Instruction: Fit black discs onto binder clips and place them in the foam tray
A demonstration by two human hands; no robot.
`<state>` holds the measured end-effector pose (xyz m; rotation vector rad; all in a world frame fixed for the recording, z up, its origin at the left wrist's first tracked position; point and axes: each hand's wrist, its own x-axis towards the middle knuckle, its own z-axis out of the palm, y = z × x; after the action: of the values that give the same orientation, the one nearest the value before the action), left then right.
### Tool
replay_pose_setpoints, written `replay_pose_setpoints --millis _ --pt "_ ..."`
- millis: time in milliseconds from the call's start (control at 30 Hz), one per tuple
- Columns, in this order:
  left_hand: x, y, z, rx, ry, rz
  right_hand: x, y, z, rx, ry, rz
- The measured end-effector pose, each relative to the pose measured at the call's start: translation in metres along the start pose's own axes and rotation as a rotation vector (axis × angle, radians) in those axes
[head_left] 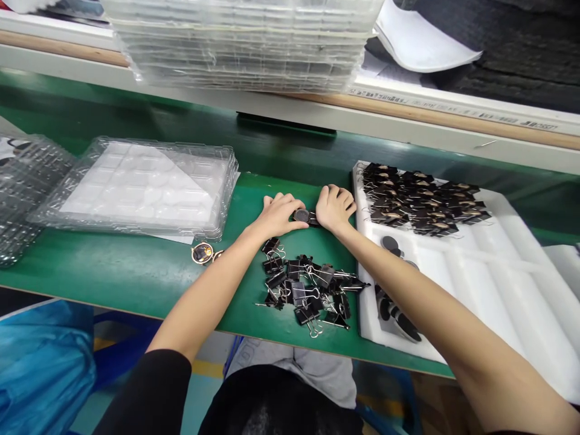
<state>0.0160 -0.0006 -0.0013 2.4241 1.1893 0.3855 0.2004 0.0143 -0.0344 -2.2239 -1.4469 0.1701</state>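
Between the thumb and fingers of my left hand [277, 215] is a small dark round disc [301, 215], held low over the green table. A black binder clip [313, 219] meets the disc's right side and runs under my right hand [334, 208]. My right fingers are bent around the clip's far end, which they hide. Nearer to me lies a loose heap of black binder clips [299, 293] with silver wire handles. Gold-rimmed round pieces [202, 253] rest left of the heap, partly behind my left forearm.
At right, a white foam tray [453, 272] holds rows of clipped pieces [421, 199] and several dark discs [390, 244]. Clear plastic trays [145, 187] are stacked at left. Above the table, a shelf [453, 115] carries a tall stack of clear trays [244, 48].
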Motion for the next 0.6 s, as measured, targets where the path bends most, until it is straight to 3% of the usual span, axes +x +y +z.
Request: replay_pose_setpoints --millis 600 --pt "0.001 -0.008 0.003 0.018 0.03 0.063 0.002 -0.011 -0.008 0.077 -0.08 0.102"
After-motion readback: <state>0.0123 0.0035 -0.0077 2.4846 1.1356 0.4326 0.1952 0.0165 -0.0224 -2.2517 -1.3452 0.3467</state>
